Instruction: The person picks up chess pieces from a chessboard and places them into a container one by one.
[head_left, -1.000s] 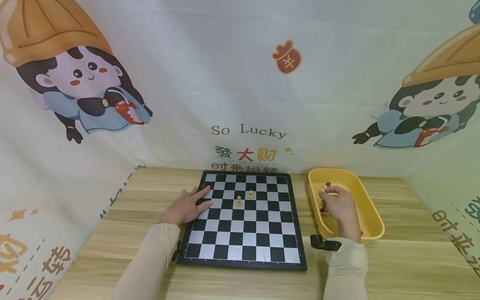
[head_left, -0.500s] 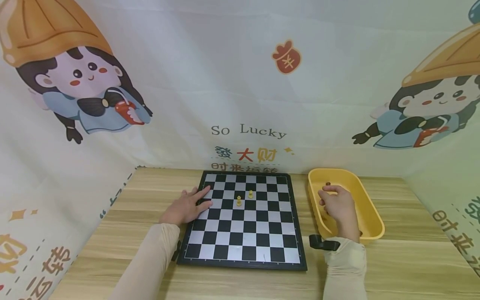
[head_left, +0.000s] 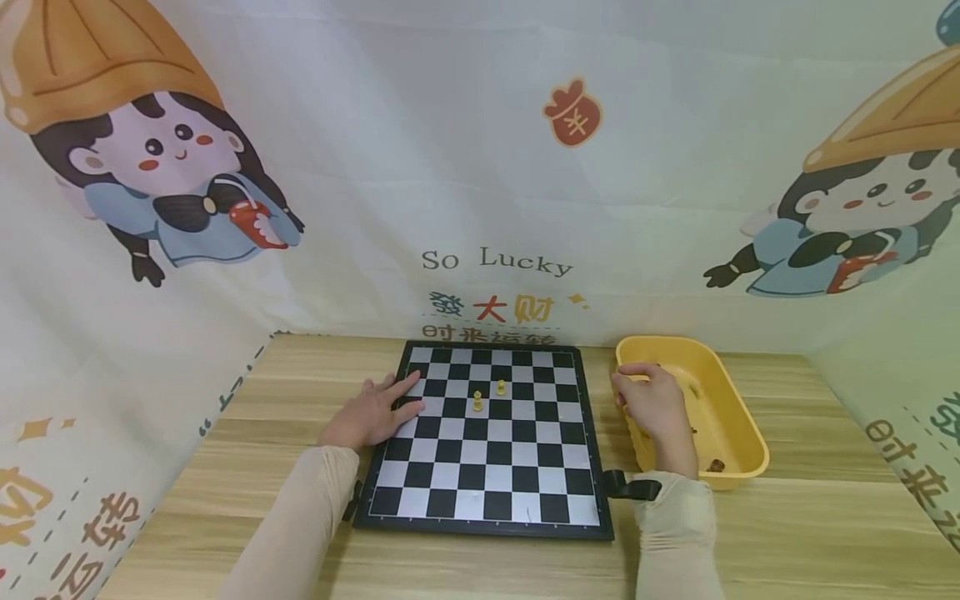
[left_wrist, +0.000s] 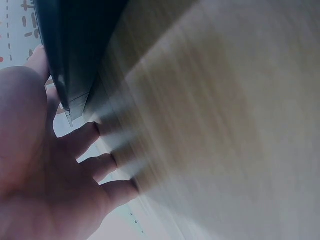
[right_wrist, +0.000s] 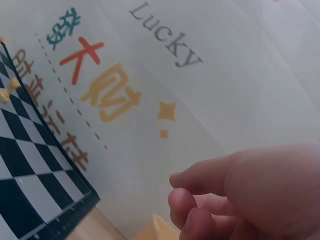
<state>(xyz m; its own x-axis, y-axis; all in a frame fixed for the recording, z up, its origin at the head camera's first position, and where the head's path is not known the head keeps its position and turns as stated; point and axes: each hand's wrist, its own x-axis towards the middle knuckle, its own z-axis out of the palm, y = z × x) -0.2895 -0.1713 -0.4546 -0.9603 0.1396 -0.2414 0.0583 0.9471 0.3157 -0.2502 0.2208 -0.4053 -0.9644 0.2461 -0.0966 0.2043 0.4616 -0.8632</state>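
Note:
A folding-style black-and-white chessboard (head_left: pixel 492 479) lies on the wooden table, with two small yellow chess pieces (head_left: pixel 477 402) standing near its middle. My left hand (head_left: pixel 367 417) rests spread on the board's left edge. In the left wrist view, three fingertips of that hand (left_wrist: pixel 50 165) reach the tabletop beside the dark board edge (left_wrist: pixel 75 55). Over the left rim of a yellow tray (head_left: pixel 742 433) is my right hand (head_left: pixel 656 407), thumb and fingers curled together. The right wrist view shows this hand (right_wrist: pixel 225 195) with thumb and index tips close; I cannot tell whether they pinch anything.
Inside the tray lie a brown piece (head_left: pixel 716 466) and a few smaller bits, partly hidden by the right arm. A printed cloth (head_left: pixel 487 183) hangs behind the table and along both sides. Table surface (head_left: pixel 825 517) shows right of the tray.
My right hand has moved left from inside the tray to its left rim, uncovering the brown piece at the near end. The left hand and both yellow chess pieces stay where they were.

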